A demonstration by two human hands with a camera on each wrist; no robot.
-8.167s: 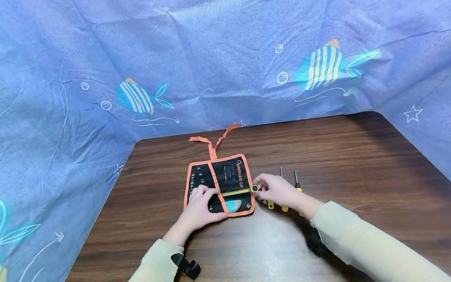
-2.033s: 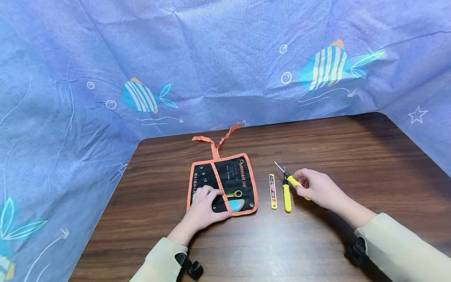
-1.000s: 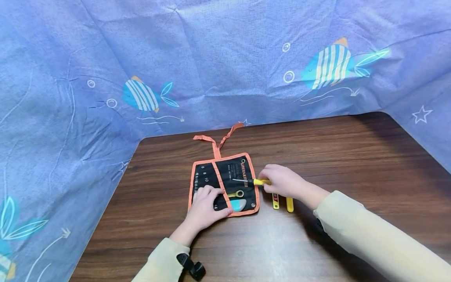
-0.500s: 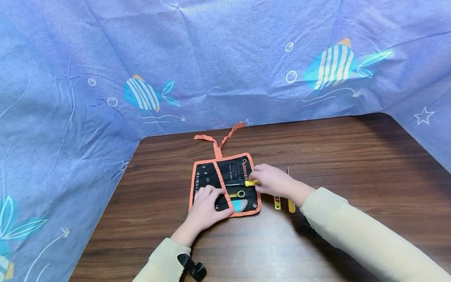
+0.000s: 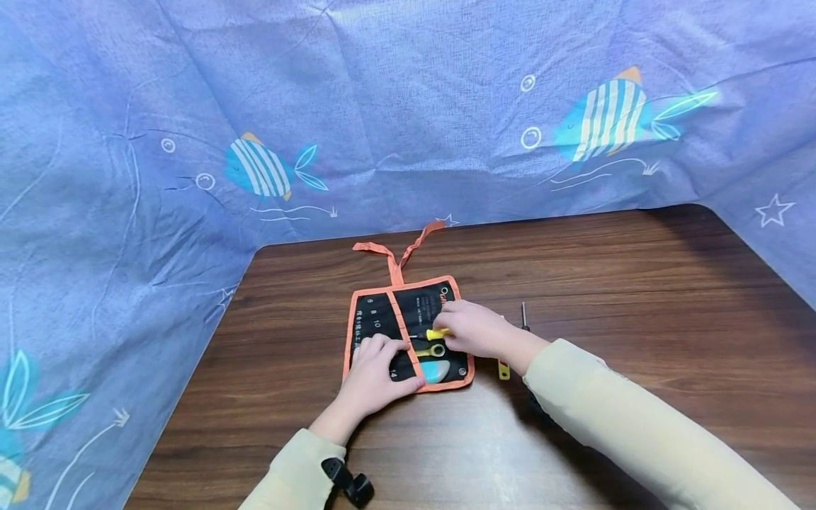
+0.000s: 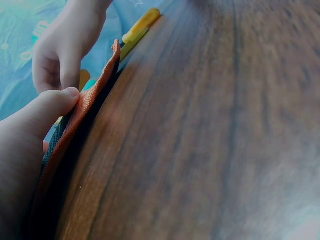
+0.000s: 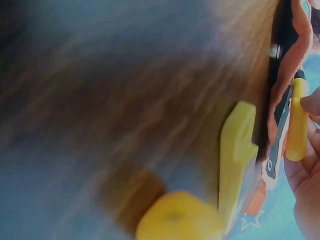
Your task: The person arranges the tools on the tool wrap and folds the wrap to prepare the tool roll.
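A black tool pouch [image 5: 414,299] with orange binding lies flat on the table. My left hand [image 5: 372,375] rests on its lower left, fingers spread, fingertips at the orange pocket strip and thumb on the lower edge. My right hand [image 5: 478,333] pinches the yellow handle of a slim screwdriver [image 5: 436,333], just above the pouch; its shaft points left and its tip end is hidden past the strip. Below it, a yellow ratchet wrench [image 5: 436,350] sticks out of a pocket. A teal and grey tool [image 5: 435,371] sits in the lowest pocket.
Right of the pouch lie a flat yellow case [image 5: 503,371] and another screwdriver [image 5: 524,315], partly covered by my right arm. Orange tie straps [image 5: 397,273] extend from the pouch's top edge. A fish-print cloth [image 5: 408,106] hangs behind the table.
The wrench went into its pocket earlier. My right hand has since picked up the screwdriver from the right and carried it left, its shaft now partly under the strip. The left hand stayed put.
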